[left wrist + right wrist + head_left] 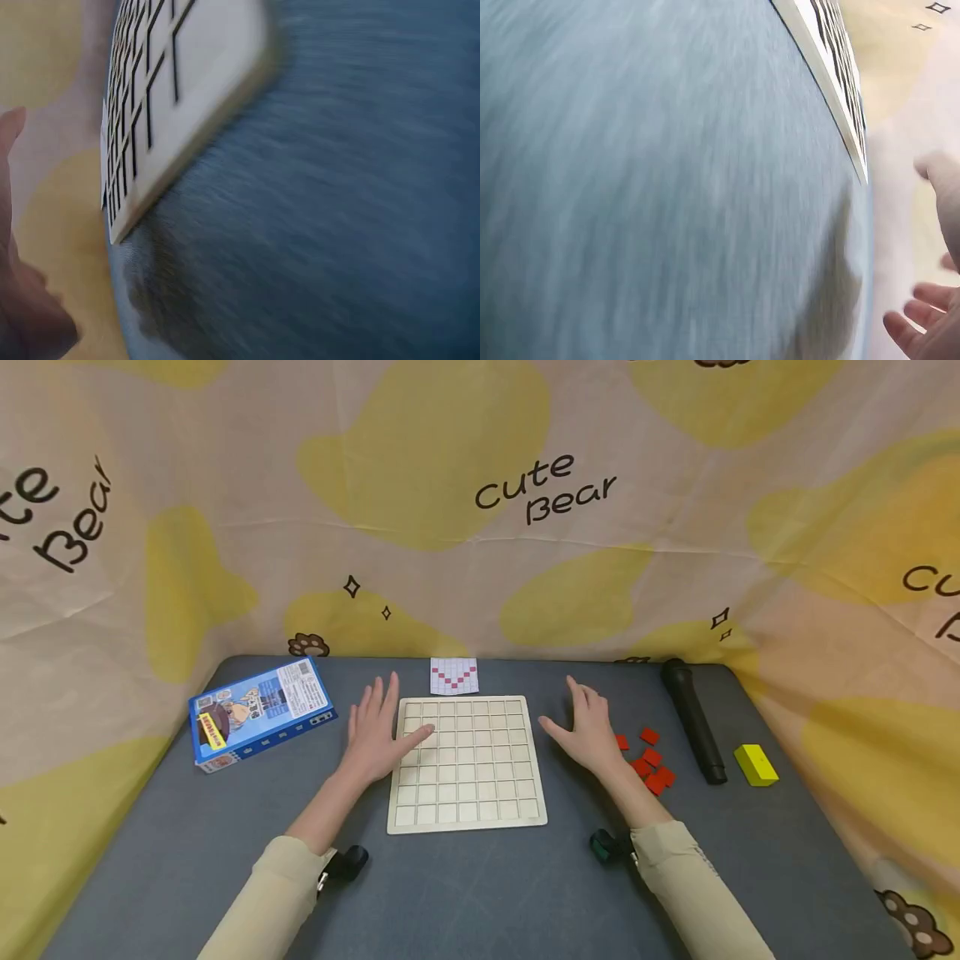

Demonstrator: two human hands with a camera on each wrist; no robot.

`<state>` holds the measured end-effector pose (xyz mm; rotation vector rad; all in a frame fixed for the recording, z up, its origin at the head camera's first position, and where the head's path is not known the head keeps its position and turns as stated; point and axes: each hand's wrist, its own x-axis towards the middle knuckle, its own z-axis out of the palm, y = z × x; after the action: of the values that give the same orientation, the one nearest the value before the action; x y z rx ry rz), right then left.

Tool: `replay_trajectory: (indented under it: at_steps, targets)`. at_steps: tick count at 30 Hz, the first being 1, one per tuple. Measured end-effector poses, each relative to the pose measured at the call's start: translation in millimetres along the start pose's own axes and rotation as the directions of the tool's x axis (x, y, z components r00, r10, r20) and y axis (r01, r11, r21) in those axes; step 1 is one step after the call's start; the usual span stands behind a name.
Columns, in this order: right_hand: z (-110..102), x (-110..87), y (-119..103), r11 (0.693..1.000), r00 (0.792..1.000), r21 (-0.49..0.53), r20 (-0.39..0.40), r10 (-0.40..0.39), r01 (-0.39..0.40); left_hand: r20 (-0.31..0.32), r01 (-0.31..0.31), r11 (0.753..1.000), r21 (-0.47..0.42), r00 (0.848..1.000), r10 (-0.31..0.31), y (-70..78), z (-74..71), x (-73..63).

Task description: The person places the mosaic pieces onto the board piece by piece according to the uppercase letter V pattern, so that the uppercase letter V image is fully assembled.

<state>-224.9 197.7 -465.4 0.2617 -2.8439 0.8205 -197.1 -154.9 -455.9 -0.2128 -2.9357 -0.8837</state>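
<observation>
A cream board [468, 825] with a grid of square cells lies in the middle of the grey table. My left hand [372, 737], fingers extended, is at the board's left side, its thumb over the edge cells in the head view. To the right of the board my right hand [588, 727] has its fingers spread and holds nothing. Several small red square tiles [652, 757] lie just right of that hand, one partly hidden by it. Behind the board is a small paper card [453, 677] with a pink V-like pattern on a grid.
At the back left lies a blue box [262, 714] with printed pictures. On the right are a black microphone [693, 718] and a yellow block [756, 765]. A patterned cloth [420, 460] hangs around the table [480, 893]. Both wrist views are blurred.
</observation>
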Motion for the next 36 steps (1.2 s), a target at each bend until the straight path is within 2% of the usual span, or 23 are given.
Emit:
replay_trajectory:
  at_steps: [3, 5, 8, 11, 14, 17, 21, 29, 36]
  targets:
    - [-13, -5.4, 13, 0.999, 1.0, 0.046, 0.015, -0.018, 0.017, 0.099, -0.018, 0.992, -0.123, 0.995, 0.03, -4.6, -1.8, -15.2]
    - [-22, -9.7, 22, 0.998, 0.999, 0.047, 0.014, -0.037, 0.037, 0.174, -0.005, 0.988, -0.157, 0.984, 0.032, -8.8, -3.1, -26.0]
    - [-35, -16.8, 35, 0.998, 0.998, 0.03, 0.02, -0.056, 0.055, 0.267, -0.011, 0.989, -0.145, 0.962, 0.05, -15.8, -4.3, -41.0]
    - [-45, -24.1, 46, 0.999, 0.998, 0.017, 0.046, -0.043, 0.042, 0.329, -0.056, 0.993, -0.106, 0.94, 0.088, -21.2, -4.3, -52.5]
    - [-53, -30.7, 55, 1.0, 0.997, 0.004, 0.077, -0.017, 0.017, 0.354, -0.115, 0.988, -0.105, 0.924, 0.145, -24.0, -4.6, -59.3]
    - [-57, -35.9, 62, 1.0, 0.995, -0.004, 0.098, 0.004, -0.004, 0.369, -0.149, 0.982, -0.113, 0.912, 0.181, -26.7, -4.5, -63.0]
    - [-59, -40.3, 67, 1.0, 0.994, -0.009, 0.109, 0.012, -0.012, 0.384, -0.16, 0.979, -0.122, 0.903, 0.196, -30.6, -4.4, -65.0]
    - [-52, -39.9, 66, 0.998, 0.995, 0.057, 0.098, 0.01, -0.016, 0.374, -0.159, 0.973, -0.165, 0.903, 0.211, -35.2, -4.5, -64.7]
    - [-52, -42.5, 68, 0.996, 0.99, 0.085, 0.14, 0.006, -0.018, 0.38, -0.145, 0.977, -0.159, 0.904, 0.196, -34.9, -2.9, -62.0]
